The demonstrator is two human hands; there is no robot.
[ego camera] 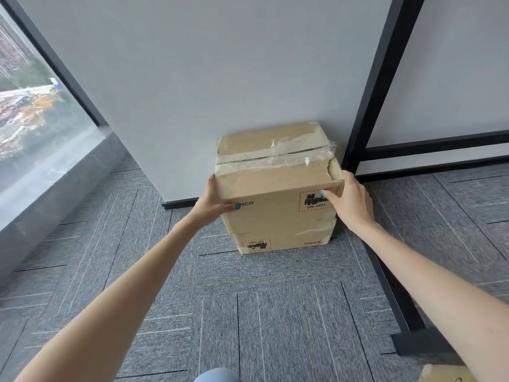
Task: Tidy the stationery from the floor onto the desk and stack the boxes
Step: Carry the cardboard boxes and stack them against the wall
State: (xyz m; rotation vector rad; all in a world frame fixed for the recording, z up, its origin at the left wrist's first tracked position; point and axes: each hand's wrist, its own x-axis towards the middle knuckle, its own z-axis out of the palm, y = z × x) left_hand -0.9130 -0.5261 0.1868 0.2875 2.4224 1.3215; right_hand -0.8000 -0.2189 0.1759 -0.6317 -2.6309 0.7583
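Left grip [213, 201] and right grip [349, 202] clasp the upper cardboard box [275, 183] by its two sides, thumbs pressed on its front face. It sits on a lower cardboard box [281, 239], which stands on the grey carpet floor [248, 312] against the white partition [220, 78].

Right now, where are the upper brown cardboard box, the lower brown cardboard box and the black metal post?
upper brown cardboard box [275, 183]: head view, creased top flap.
lower brown cardboard box [286, 242]: head view, front face.
black metal post [382, 78]: head view, middle of its length.
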